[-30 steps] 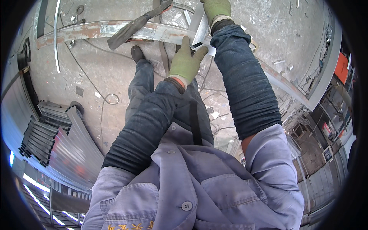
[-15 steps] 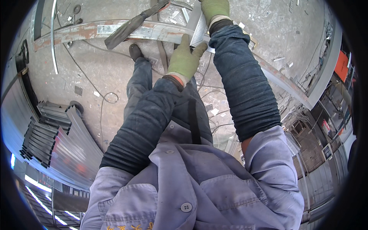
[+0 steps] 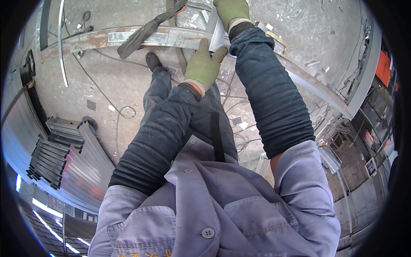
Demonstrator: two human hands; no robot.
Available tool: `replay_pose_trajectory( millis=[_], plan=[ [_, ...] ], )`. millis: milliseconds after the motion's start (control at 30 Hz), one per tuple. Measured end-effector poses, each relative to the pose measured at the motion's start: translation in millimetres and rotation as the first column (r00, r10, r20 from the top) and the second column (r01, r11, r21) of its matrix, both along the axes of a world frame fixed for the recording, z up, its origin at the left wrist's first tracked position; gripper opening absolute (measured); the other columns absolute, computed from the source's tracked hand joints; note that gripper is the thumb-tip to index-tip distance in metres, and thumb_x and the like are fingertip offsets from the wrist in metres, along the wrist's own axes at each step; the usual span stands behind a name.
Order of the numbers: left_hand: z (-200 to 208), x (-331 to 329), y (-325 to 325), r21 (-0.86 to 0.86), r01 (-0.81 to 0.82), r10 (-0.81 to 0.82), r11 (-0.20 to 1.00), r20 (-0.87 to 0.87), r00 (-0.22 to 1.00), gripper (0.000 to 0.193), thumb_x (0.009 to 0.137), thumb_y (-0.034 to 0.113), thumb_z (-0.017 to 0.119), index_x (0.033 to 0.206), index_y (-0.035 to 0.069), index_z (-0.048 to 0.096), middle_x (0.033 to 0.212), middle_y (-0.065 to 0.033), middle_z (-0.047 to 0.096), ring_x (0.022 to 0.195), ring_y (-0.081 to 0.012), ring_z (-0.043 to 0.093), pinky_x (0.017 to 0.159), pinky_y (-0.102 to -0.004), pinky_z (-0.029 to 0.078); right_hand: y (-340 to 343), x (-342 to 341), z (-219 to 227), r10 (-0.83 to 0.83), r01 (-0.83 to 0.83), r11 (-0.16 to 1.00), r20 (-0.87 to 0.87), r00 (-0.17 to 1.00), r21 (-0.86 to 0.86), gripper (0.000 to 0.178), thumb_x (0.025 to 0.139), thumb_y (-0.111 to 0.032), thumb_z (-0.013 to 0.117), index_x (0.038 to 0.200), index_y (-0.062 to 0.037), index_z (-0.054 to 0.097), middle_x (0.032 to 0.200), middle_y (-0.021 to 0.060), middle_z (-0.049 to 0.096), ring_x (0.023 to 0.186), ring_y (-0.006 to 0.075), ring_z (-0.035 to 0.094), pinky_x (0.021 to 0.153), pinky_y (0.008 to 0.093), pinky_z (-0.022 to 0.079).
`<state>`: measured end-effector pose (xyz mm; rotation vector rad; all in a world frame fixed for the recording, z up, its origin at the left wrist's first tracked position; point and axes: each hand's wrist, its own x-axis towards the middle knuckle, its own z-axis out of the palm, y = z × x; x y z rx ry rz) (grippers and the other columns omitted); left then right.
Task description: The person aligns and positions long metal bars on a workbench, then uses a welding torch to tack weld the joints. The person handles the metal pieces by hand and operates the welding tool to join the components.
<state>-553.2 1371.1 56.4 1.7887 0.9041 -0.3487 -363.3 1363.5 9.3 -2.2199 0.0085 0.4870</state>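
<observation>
Gloves cover both hands. The left hand (image 3: 202,67) is spread, with its first finger on the bar (image 3: 184,39) and its thumb out near the low end of a silver piece (image 3: 219,33). That piece lies across the long, rusty bar, between the two hands. The right hand (image 3: 232,11) is curled at the top of the piece, but the edge of the view cuts it off, so I cannot tell if it grips.

A tool (image 3: 145,36) wrapped in dark cloth lies across the bar to the left.

Pockets (image 3: 145,227) on the shirt (image 3: 190,210) have their flaps down, so what is inside is hidden. Far right, by some tangled wire (image 3: 338,129), is a brown, boxy thing (image 3: 346,150); it may be a box, but it is too small and dim to be sure. Thin metal strips (image 3: 49,165) are stacked at the left.

Since one second ago, the right hand has slid a bit to the left, and more of a yellow-edged thing (image 3: 280,42) shows beside its sleeve. The left hand has kept its shape.
</observation>
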Motion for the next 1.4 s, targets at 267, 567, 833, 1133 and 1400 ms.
replay_pose_trajectory(
  millis=[267, 567, 833, 1133, 1400],
  plan=[
    [6.9, 1.0, 1.9, -0.076, 0.012, -0.019, 0.997, -0.091, 0.996, 0.066, 0.108, 0.041, 0.070, 0.153, -0.003, 0.053, 0.122, -0.0391, 0.072, 0.120, -0.0565, 0.069, 0.100, -0.0582, 0.055, -5.1, -3.2, 0.0, 0.025, -0.025, 1.000, -0.019, 1.000, 0.009, 0.059, 0.088, -0.015, 0.071, 0.143, 0.0065, 0.064, 0.127, 0.0323, 0.076, 0.124, 0.0460, 0.073, 0.110, 0.0469, 0.056],
    [19.3, 0.5, 2.8, -0.137, -0.048, 0.030, 0.989, -0.128, 0.991, 0.069, 0.108, 0.041, 0.069, 0.157, -0.004, 0.050, 0.126, -0.0395, 0.071, 0.121, -0.0572, 0.068, 0.102, -0.0578, 0.054, -8.3, -10.8, 1.0, 0.008, -0.009, 1.000, -0.028, 1.000, -0.012, 0.061, 0.090, -0.018, 0.072, 0.145, 0.0056, 0.061, 0.128, 0.0306, 0.076, 0.124, 0.0456, 0.073, 0.109, 0.0478, 0.056],
    [4.1, -11.4, -4.6, -0.015, -0.008, 0.008, 1.000, -0.038, 0.999, 0.075, 0.107, 0.045, 0.069, 0.156, -0.007, 0.046, 0.121, -0.0411, 0.072, 0.117, -0.0572, 0.069, 0.101, -0.0583, 0.054, -2.4, -23.2, 15.2, -0.051, 0.053, 0.998, -0.066, 0.997, 0.038, 0.060, 0.092, -0.016, 0.071, 0.148, 0.0044, 0.059, 0.128, 0.0307, 0.076, 0.125, 0.0459, 0.073, 0.109, 0.0479, 0.056],
    [3.5, -11.2, -2.7, -0.042, 0.025, -0.027, 0.999, -0.053, 0.998, 0.077, 0.107, 0.051, 0.067, 0.156, -0.005, 0.045, 0.115, -0.0411, 0.074, 0.112, -0.0583, 0.071, 0.098, -0.0610, 0.054, -3.4, -23.1, 22.0, -0.063, 0.061, 0.998, -0.082, 0.995, -0.025, 0.060, 0.093, -0.015, 0.068, 0.150, 0.0029, 0.059, 0.131, 0.0321, 0.075, 0.128, 0.0469, 0.071, 0.111, 0.0485, 0.055],
    [8.2, -14.6, 2.6, -0.088, 0.022, -0.026, 0.996, -0.036, 0.999, 0.079, 0.107, 0.051, 0.068, 0.155, -0.006, 0.044, 0.118, -0.0416, 0.072, 0.112, -0.0587, 0.070, 0.096, -0.0603, 0.055, 0.7, -26.8, 21.8, -0.071, 0.070, 0.997, -0.035, 0.997, -0.036, 0.059, 0.092, -0.016, 0.068, 0.147, 0.0035, 0.061, 0.129, 0.0322, 0.075, 0.127, 0.0474, 0.072, 0.110, 0.0494, 0.055]
  ],
)
